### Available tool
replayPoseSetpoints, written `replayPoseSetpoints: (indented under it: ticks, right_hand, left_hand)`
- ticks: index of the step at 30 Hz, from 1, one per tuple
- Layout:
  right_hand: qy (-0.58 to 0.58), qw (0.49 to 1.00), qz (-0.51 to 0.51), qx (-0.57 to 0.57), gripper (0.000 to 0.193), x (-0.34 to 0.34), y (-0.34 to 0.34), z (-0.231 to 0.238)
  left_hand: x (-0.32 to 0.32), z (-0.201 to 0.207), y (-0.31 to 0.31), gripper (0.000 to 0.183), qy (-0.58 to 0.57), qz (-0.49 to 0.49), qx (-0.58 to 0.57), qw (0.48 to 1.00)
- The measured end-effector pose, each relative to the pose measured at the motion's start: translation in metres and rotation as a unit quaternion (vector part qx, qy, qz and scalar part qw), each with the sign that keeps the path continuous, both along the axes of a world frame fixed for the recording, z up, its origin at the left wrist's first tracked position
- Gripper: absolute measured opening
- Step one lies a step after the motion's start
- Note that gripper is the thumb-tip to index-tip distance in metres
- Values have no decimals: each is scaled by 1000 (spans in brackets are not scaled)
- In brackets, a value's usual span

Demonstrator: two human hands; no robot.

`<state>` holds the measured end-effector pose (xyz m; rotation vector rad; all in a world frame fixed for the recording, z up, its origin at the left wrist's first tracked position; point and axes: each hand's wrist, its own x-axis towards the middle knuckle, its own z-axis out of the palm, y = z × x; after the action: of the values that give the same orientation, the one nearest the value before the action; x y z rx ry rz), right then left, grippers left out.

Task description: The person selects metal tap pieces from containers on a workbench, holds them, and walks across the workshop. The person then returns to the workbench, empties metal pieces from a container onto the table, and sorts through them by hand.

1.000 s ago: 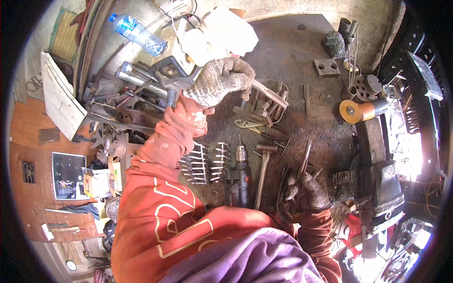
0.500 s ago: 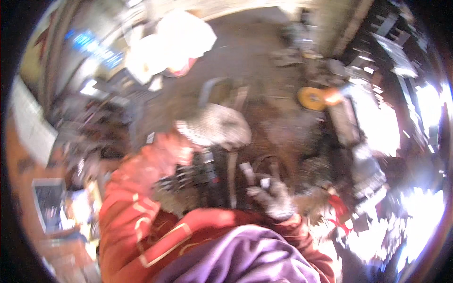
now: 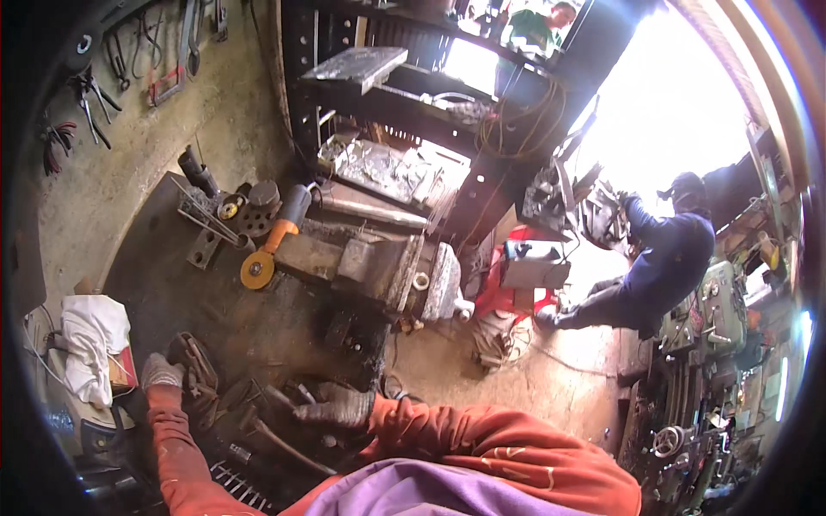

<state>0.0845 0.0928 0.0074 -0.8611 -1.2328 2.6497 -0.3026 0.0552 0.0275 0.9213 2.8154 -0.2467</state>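
My left hand (image 3: 162, 371), in a light grey work glove, is at the left of the dark bench. Its fingers look curled, next to a dark rusty metal piece (image 3: 198, 363); what they hold, if anything, is hidden. My right hand (image 3: 342, 406), in a darker grey glove, is above the bench's near part. Its fingers are closed around a small piece too unclear to name. Under and beside it lie loose dark metal pieces (image 3: 225, 402) and a long brown bar or handle (image 3: 292, 447). A row of metal prongs (image 3: 241, 486) shows near my left sleeve.
An angle grinder (image 3: 280, 230) with a yellow disc lies beyond, beside a bench vise (image 3: 370, 267). A white cloth (image 3: 93, 340) rests at the left. Pliers (image 3: 93, 103) hang on the wall. A co-worker (image 3: 671, 249) in dark clothes bends at the right; another person (image 3: 533, 33) is behind the rack.
My view has swung to the right, bringing the co-worker into sight. My left hand is now farther left in the picture and apart from my right; the earlier frame is blurred.
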Motion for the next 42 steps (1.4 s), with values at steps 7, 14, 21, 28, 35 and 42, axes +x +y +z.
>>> replayPoseSetpoints:
  ticks: [7, 14, 21, 28, 35, 42]
  right_hand:
    - [36, 998, 34, 24, 48, -3, -6, 14]
    - [74, 989, -56, -115, 44, 5, -21, 13]
    - [145, 970, -197, -11, 37, -12, -23, 0]
    - [193, 964, -176, -56, 42, -19, -15, 20]
    - [217, 961, -140, -95, 44, 2, -7, -9]
    - [157, 965, -134, -162, 28, 6, -8, 11]
  left_hand:
    - [-42, -51, -14, 52, 9, 121, 121, 985]
    - [-113, -70, -76, 54, 9, 29, 345, 938]
    - [93, 60, -44, 28, -454, 91, 691, 555]
    - [238, 42, -84, 24, -611, 252, 572, 486]
    - [249, 46, -102, 30, -740, 295, 452, 403]
    - [244, 0, -112, 25, -679, 93, 473, 554]
